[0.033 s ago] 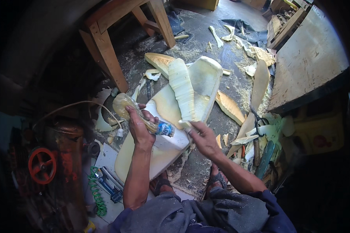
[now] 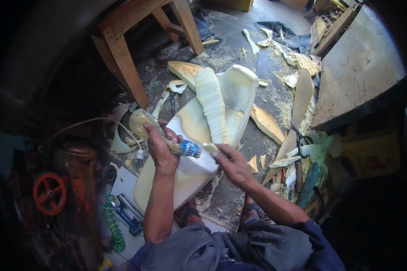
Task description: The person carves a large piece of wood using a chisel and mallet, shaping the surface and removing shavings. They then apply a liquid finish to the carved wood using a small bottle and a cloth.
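My left hand (image 2: 160,147) grips a clear plastic bottle (image 2: 142,122) of yellowish liquid with a blue label, tilted with its neck pointing right. My right hand (image 2: 233,165) pinches the pale cap end (image 2: 210,148) of that bottle. Both hands hover over a large cream foam slab (image 2: 190,122) lying on the dusty floor. A ribbed, curved foam strip (image 2: 211,104) rests on top of the slab. My sandalled feet show below the hands.
Wooden table legs (image 2: 122,58) stand at the upper left and a wooden board (image 2: 362,67) at the right. Foam offcuts (image 2: 267,122) and tools (image 2: 303,180) litter the floor. A red handwheel (image 2: 49,194), green coiled hose (image 2: 113,221) and blue tool (image 2: 126,214) sit at the lower left.
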The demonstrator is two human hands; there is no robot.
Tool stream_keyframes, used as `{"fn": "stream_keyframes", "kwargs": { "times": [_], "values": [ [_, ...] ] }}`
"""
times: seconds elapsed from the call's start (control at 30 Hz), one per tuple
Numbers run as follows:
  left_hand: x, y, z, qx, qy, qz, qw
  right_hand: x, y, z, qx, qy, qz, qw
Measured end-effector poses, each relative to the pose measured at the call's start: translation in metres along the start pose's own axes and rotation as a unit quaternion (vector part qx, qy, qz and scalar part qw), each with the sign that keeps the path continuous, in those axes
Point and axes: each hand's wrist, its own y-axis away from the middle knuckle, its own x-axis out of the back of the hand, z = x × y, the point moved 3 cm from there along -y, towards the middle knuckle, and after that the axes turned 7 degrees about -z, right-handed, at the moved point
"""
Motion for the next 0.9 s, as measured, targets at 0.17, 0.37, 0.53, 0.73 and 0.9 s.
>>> {"fn": "stream_keyframes", "kwargs": {
  "times": [0.17, 0.37, 0.53, 0.73, 0.9],
  "values": [
    [0.004, -0.004, 0.014, -0.027, 0.034, 0.062, 0.997, -0.035, 0.003, -0.008, -0.006, -0.085, -0.002, 0.996],
    [0.009, -0.004, 0.025, -0.016, 0.045, 0.071, 0.996, -0.047, 0.0, -0.018, 0.103, -0.009, 0.016, 0.994],
    [0.002, 0.001, 0.025, -0.003, 0.06, 0.084, 0.995, -0.054, 0.001, -0.013, 0.118, -0.025, 0.012, 0.993],
    [-0.011, 0.014, 0.027, -0.047, -0.018, 0.104, 0.993, -0.053, 0.002, -0.004, 0.072, -0.107, -0.029, 0.991],
    [-0.008, -0.001, 0.008, -0.101, -0.324, 0.106, 0.935, -0.046, 0.005, -0.027, 0.142, -0.213, -0.276, 0.926]
  ]
}}
